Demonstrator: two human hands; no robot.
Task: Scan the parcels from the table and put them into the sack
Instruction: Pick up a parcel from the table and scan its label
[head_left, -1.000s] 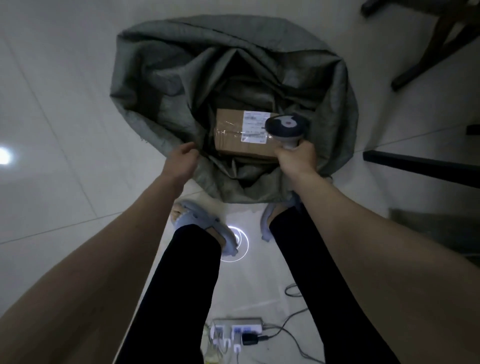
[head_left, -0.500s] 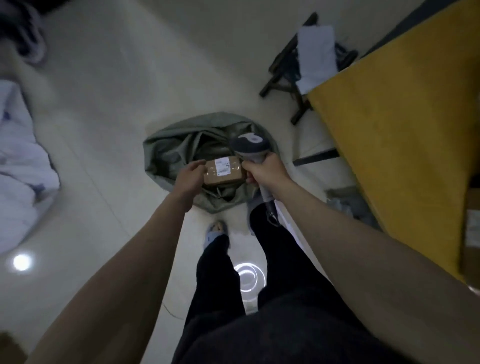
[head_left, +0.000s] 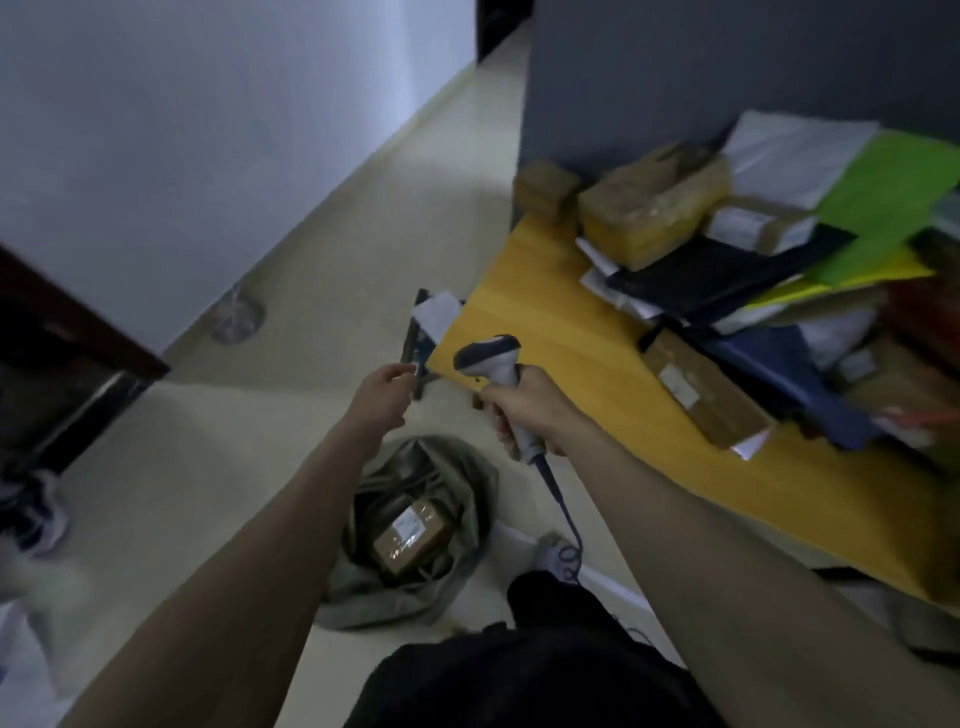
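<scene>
A grey sack (head_left: 457, 467) lies open on the floor below my arms, with a brown cardboard parcel (head_left: 413, 535) bearing a white label inside it. My right hand (head_left: 530, 410) grips a grey and white barcode scanner (head_left: 491, 358), held up by the table's near corner, its cable hanging down. My left hand (head_left: 384, 389) is raised above the sack, empty, its fingers loosely curled. On the yellow table (head_left: 597, 374) at the right lies a pile of parcels (head_left: 654, 213), cardboard boxes and envelopes; a long brown box (head_left: 706, 395) lies nearest me.
A dark grey partition (head_left: 675, 67) stands behind the table. A dark stand with a white sheet (head_left: 434, 322) sits on the floor past the table's corner. A dark wooden piece of furniture (head_left: 57, 364) stands at left. White bags (head_left: 31, 519) lie at far left.
Both hands have let go of the parcel and lifted out of the sack. The parcel stays inside. My view has swung up and right to the table and its pile.
</scene>
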